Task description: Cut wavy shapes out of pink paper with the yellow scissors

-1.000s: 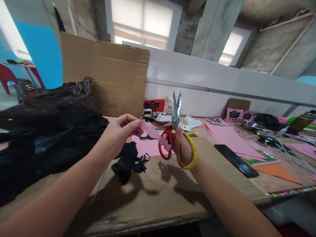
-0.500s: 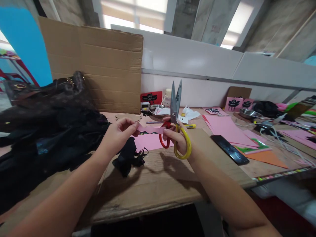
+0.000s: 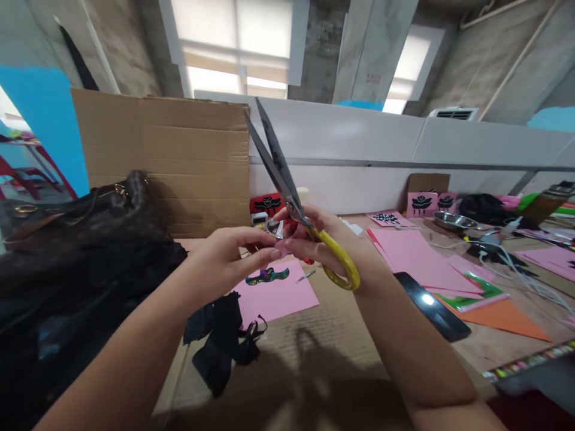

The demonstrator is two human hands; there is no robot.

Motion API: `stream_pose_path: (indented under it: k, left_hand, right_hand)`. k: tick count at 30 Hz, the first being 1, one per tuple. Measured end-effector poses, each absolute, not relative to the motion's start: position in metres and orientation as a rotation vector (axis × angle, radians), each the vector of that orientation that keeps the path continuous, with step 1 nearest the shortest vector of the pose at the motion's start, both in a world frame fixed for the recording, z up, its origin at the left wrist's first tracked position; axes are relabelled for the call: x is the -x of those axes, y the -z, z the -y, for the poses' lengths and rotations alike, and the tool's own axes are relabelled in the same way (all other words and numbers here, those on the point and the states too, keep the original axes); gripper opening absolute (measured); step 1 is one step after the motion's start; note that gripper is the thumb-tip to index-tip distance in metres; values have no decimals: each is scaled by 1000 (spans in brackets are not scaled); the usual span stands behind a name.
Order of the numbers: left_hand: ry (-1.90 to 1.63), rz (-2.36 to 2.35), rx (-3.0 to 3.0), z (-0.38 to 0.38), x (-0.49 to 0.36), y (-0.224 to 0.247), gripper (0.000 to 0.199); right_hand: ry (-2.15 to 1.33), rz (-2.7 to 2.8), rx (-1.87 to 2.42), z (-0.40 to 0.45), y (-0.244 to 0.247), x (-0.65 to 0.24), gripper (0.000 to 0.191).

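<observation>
My left hand [image 3: 227, 257] pinches a small piece of pink paper [image 3: 281, 246] between thumb and fingers. Close against it, my right hand [image 3: 326, 242] has its fingertips on the same paper, which is mostly covered by the fingers. That right hand also carries large scissors [image 3: 284, 173] with one red and one yellow handle; their blades point up and left, slightly apart. Below the hands, a pink sheet [image 3: 287, 299] bears a dark, multicoloured shape [image 3: 267, 276] and a thin pen-like tool [image 3: 306, 276]. Black scraps [image 3: 218, 344] lie at the sheet's left.
A cardboard panel [image 3: 179, 161] stands behind a brown handbag [image 3: 121, 209] and black cloth [image 3: 90, 299] at left. To the right are a phone [image 3: 433, 308], pink sheets [image 3: 413, 257], an orange sheet [image 3: 516, 317], a metal bowl [image 3: 456, 220] and white cables [image 3: 507, 263].
My hands have come together, and the pink strip stretched between them is now bunched at the fingertips. The scissors have tilted leftward. The view has tipped upward, uncovering more of the pink sheet.
</observation>
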State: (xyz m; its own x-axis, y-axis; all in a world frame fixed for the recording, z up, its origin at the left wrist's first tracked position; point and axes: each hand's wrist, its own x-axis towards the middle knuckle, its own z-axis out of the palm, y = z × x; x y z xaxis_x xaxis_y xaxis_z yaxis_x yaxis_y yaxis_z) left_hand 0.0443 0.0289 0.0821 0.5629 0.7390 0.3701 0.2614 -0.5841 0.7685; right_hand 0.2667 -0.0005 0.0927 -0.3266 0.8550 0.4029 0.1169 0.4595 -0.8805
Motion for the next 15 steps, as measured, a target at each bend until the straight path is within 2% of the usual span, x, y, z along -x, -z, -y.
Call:
stream_pose_path:
  k: [4, 6, 11, 13, 15]
  left_hand:
    - [-870, -714, -2094, -43, -56, -95, 26]
    - [-901, -672, -2030, -52, -58, -98, 24]
    - [-1306, -657, -1675, -72, -57, -96, 23]
    - [-1463, -629, -1515, -78, -56, -92, 28]
    - [-1479, -576, -1418, -83, -56, -89, 32]
  right_hand:
    - [-894, 1718, 765, -11, -98, -263, 32]
    - [-846, 1657, 711, -18, -98, -262, 38]
    - [-764, 1542, 512, -39, -78, -259, 62]
    - [-824, 1504, 564, -49, -64, -255, 59]
    - [-852, 1515, 585, -59, -49, -251, 62]
